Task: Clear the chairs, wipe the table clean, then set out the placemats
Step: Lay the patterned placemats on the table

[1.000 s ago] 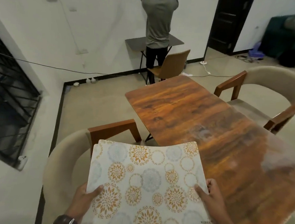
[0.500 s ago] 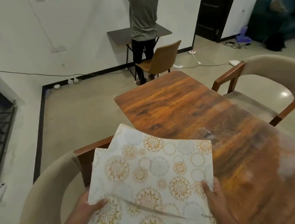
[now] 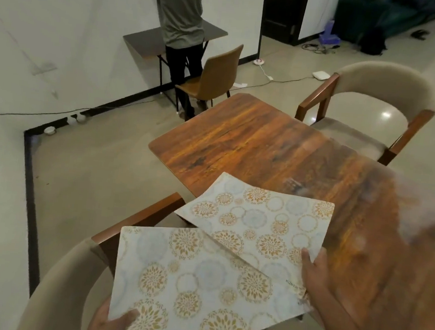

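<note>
Two white placemats with gold and blue circle patterns are fanned apart over the near left corner of the brown wooden table [image 3: 265, 142]. The top placemat [image 3: 196, 288] is pinched at its near left corner by my left hand [image 3: 110, 323]. The lower placemat [image 3: 264, 220] sticks out toward the table, and my right hand [image 3: 314, 274] grips its near right edge. Under the mats stands a beige chair with wooden arms [image 3: 72, 278], pushed to the table's left side.
A second beige armchair [image 3: 372, 104] stands at the table's far right side. A person [image 3: 180, 26] stands at a small wall desk [image 3: 142, 41] with a tan chair [image 3: 212, 78]. Cables and a white box [image 3: 321, 75] lie on the floor beyond.
The stacked placemats have split apart: the lower one has swung right and forward over the table in my right hand, while the top one stays in my left. My view has tilted down.
</note>
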